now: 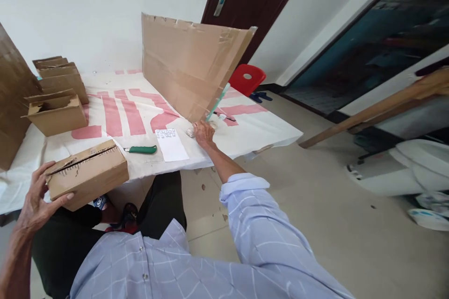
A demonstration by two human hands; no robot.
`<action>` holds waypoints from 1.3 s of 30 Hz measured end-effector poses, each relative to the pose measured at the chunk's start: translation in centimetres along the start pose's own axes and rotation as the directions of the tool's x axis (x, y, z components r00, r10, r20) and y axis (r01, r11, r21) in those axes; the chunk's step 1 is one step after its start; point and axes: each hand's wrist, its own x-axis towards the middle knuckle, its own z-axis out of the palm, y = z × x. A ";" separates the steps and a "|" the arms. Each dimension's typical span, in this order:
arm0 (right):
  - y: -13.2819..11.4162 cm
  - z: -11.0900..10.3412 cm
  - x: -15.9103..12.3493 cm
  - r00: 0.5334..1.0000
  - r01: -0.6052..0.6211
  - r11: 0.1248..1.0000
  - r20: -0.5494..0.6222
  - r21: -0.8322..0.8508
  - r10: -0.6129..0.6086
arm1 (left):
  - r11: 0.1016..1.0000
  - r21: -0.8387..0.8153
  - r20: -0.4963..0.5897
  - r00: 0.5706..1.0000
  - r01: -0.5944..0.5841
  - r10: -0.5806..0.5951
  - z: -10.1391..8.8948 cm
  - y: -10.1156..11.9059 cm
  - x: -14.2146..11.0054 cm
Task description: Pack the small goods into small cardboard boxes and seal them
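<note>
My left hand (37,198) grips the end of a closed cardboard box (89,173), thumb on its near side and fingers over the top edge. The box rests at the table's front edge, with a dark slit between its top flaps. My right hand (204,133) is at the lower corner of a large cardboard panel (192,58), its fingers curled down. What it holds is hidden; a small clear, shiny thing (190,132) shows beside it. Between my hands lie a green-handled knife (142,149) and a white sheet of paper (171,145) with small drawn marks.
Several open cardboard boxes (58,112) stand at the back left, near a large brown carton (12,103). A white cloth with red markings covers the table (245,135). Behind the panel is a red stool (247,79). A wooden beam (372,107) slants on the right.
</note>
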 end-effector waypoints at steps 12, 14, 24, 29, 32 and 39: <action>0.1 1.5 -4.3 0.994 0.103 0.994 0.046 0.024 -0.104 | 0.997 -0.080 0.047 0.999 -0.021 0.025 0.3 0.8 -1.0; 0.3 1.6 -4.6 0.991 0.124 0.992 0.040 0.019 -0.125 | 0.996 -0.083 0.051 0.998 -0.019 0.023 0.4 0.6 -1.0; 0.9 2.6 -3.2 1.000 0.012 0.992 0.014 0.129 -0.014 | 0.997 -0.074 0.060 0.997 -0.034 0.039 0.3 0.4 -1.0; 0.9 3.5 -3.0 0.998 -0.053 0.986 -0.008 0.160 0.055 | 0.996 -0.082 0.065 0.997 -0.028 0.033 0.2 0.5 -1.0; 0.9 3.7 -3.3 0.997 -0.071 0.983 -0.001 0.172 0.072 | 0.997 -0.078 0.060 0.998 -0.026 0.031 0.3 0.4 -1.0; 0.9 3.4 -3.8 0.996 -0.073 0.984 0.064 0.163 0.063 | 0.996 -0.083 0.063 0.997 -0.031 0.037 0.4 0.9 -1.1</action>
